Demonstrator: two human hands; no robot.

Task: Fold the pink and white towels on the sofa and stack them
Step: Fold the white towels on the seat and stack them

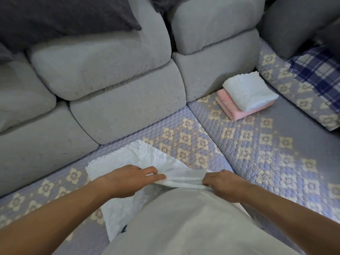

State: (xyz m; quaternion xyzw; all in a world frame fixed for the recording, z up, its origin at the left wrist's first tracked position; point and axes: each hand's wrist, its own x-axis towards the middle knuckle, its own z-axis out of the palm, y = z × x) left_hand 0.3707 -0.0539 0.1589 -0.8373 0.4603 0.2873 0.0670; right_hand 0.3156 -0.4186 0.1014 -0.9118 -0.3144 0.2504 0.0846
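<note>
A white towel (pixel 147 159) lies spread on the sofa seat in front of me, its near edge lifted into a fold. My left hand (pixel 128 178) pinches that raised edge at its left end. At the right end of the same edge, my right hand (pixel 222 184) grips the cloth with curled fingers. Farther back on the right seat sits a stack: a folded white towel (pixel 250 91) on top of a folded pink towel (pixel 231 109). My shirt hides the near part of the spread towel.
The sofa seat (pixel 257 144) wears a lilac quilted cover with cream flower diamonds. Grey back cushions (pixel 110 70) line the rear. A blue plaid cloth (pixel 316 70) lies at the far right, and dark pillows (pixel 55 19) sit top left.
</note>
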